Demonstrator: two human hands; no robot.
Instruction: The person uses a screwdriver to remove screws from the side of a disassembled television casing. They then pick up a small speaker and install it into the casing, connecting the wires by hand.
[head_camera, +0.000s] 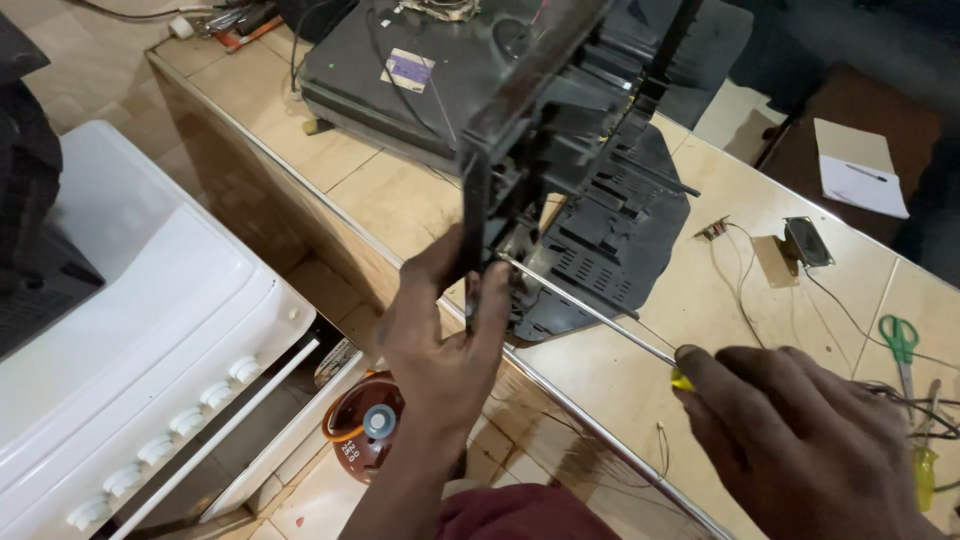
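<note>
Left hand (440, 335) is raised at the front edge of the tiled counter (400, 200), fingers and thumb closed around the lower corner of a black plastic housing (560, 130), which stands tilted up off the counter with its ribbed and slotted inner side facing the camera. Right hand (800, 440) is closed around the yellow handle of a long-shafted screwdriver (590, 310); only a small part of the handle shows past the fingers. The metal shaft runs up and to the left across the counter, its tip meeting the housing just beside the left thumb; whether it sits in a screw cannot be told. Behind the housing, a dark, flat electronic unit (390, 70) with a pale label lies on the counter. To the right, well apart from both hands, a small speaker (805, 240) with thin wires lies on the tiles, and green-handled scissors (900, 340) rest near the right edge, with a second yellow-handled tool (925, 475) just beside the right hand. A notepad (860, 170) sits on a dark surface beyond the counter. Below the counter on the left stands a white cooker (130, 330) with a row of knobs, and an orange gas cylinder (365, 425) stands on the floor under the left forearm
</note>
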